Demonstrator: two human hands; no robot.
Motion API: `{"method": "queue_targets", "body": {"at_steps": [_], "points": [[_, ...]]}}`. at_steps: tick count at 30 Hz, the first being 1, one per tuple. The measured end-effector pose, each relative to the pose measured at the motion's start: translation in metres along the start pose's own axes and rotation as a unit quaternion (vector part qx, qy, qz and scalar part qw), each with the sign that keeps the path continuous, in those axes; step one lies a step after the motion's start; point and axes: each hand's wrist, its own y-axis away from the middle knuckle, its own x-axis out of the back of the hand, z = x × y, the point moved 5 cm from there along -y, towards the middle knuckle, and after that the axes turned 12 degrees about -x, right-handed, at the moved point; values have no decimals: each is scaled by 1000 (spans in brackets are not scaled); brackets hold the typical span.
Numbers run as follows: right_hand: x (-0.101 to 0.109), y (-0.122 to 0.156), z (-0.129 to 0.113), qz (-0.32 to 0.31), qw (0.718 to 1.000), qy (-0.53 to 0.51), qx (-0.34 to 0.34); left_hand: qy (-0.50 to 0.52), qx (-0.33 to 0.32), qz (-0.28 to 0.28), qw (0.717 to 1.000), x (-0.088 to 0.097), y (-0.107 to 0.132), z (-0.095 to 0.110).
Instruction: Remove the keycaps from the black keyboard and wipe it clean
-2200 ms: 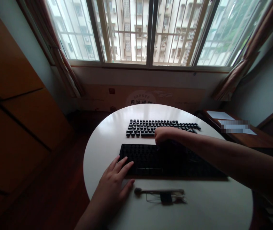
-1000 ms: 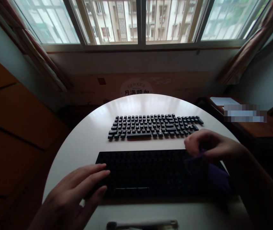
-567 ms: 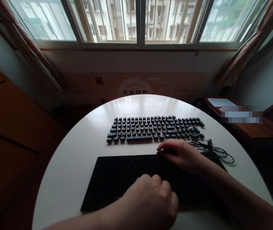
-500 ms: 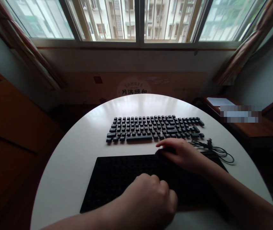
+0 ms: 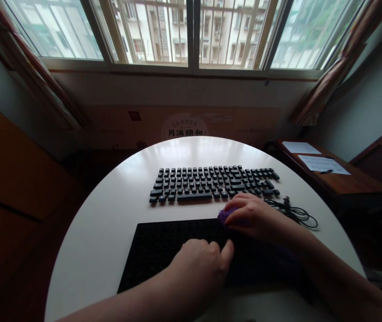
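Note:
A black keyboard base without its keycaps lies on the table in front of me. My right hand is closed on a bunched purple cloth at the base's far edge, right of its middle. Some dark purple shows under my right forearm. My left hand is over the middle of the base, its fingers curled down and their tips hidden. Beyond the base, the loose black keycaps are laid out in keyboard order. A coiled black cable rests beside my right wrist.
The round white table stands before a window. To the right, a brown wooden surface bears paper sheets and a dark pen. An orange-brown cabinet is on the left. Curtains flank the window.
My left hand has moved slightly left and turned, one finger now sticking out more. My right hand's fingers have closed down on the purple cloth, which shows more. The view has shifted slightly.

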Motion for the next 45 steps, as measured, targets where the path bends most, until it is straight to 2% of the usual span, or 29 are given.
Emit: {"method": "queue_targets", "body": {"at_steps": [6,15,21,28,37,45], "points": [[-5,-3,-5,-21,1000,16,2,0,-8,-10,1000,2,-2,0],[-6,-9,-8,-31,997,39,52,32,-11,-4,999,11,0,-3],[-9,-5,-5,-25,1000,13,13,33,-1,-15,999,12,0,-3],[-8,-7,-2,-40,999,-25,-20,34,-5,11,999,9,0,-5],[-1,-10,-13,-78,997,-12,22,48,18,20,998,12,2,-7],[-6,-9,-10,-80,997,-18,4,58,18,19,998,15,3,-7]]}}
